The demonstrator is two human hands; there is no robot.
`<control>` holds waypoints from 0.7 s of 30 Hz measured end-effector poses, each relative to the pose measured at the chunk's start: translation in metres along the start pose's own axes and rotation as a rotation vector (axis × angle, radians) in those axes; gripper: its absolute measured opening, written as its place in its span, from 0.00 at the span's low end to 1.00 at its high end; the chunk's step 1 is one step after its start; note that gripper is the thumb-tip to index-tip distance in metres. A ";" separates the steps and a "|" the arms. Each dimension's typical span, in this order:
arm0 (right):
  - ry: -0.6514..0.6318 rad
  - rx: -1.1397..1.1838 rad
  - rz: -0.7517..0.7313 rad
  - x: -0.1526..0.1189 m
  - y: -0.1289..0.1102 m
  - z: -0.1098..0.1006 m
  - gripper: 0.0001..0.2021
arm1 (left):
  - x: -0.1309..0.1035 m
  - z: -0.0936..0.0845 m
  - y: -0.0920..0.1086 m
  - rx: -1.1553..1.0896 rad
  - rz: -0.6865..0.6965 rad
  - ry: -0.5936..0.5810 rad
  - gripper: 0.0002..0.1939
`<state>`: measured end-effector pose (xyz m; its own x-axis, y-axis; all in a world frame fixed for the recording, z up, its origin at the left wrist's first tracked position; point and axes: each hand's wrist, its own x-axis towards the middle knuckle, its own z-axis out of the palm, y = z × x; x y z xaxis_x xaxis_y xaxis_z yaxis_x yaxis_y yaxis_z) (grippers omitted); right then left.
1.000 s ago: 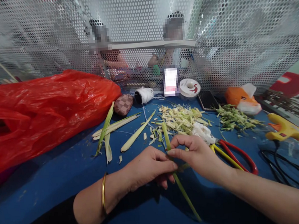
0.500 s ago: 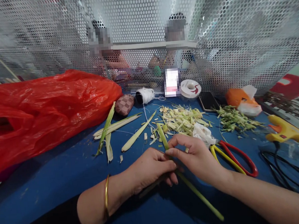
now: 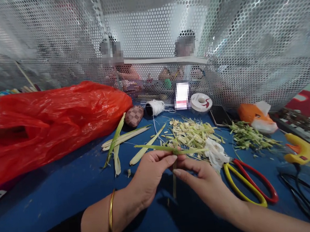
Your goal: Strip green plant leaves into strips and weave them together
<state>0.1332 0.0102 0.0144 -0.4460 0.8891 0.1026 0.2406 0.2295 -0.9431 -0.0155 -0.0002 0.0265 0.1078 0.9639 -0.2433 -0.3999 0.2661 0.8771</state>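
Observation:
Green leaf strips [image 3: 191,151] cross in front of me, one running sideways and another hanging down below it. My left hand [image 3: 151,171] pinches them near the crossing between thumb and fingers. Closed beside it, my right hand [image 3: 200,176] has its thumb and fingertips on the hanging strip just under the crossing. My fingers partly hide how the strips are joined. Behind my hands lie a heap of chopped leaf scraps [image 3: 194,132] and several pale long leaves [image 3: 127,136]. Scissors with one yellow and one red handle [image 3: 246,187] rest right of my right hand.
A red plastic bag [image 3: 56,123] covers the left side. At the back are white thread [image 3: 157,107], a checkered pouch [image 3: 134,116], a lit phone [image 3: 181,95], a ribbon spool [image 3: 201,102] and a dark phone [image 3: 220,115]. A yellow glue gun [image 3: 305,150] lies right, before a perforated screen [image 3: 153,26].
The strip that slanted down to the right now lies sideways, with another part hanging down. My right hand has moved lower beside the left. The view has tilted up slightly.

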 end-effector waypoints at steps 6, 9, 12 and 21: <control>0.063 0.165 0.071 0.000 0.004 0.005 0.12 | 0.000 0.003 -0.006 0.003 -0.003 0.003 0.07; 0.057 0.161 0.049 -0.002 0.006 0.005 0.12 | 0.000 0.002 -0.007 -0.009 -0.010 0.015 0.07; 0.051 0.133 0.029 -0.002 0.007 0.004 0.12 | 0.000 0.002 -0.007 -0.024 -0.016 0.021 0.07; 0.013 0.096 -0.022 -0.003 0.006 0.003 0.12 | -0.001 0.001 -0.007 0.003 0.015 0.009 0.07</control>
<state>0.1336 0.0078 0.0070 -0.4390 0.8895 0.1266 0.1471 0.2102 -0.9665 -0.0117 -0.0030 0.0215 0.0938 0.9678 -0.2337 -0.3990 0.2516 0.8817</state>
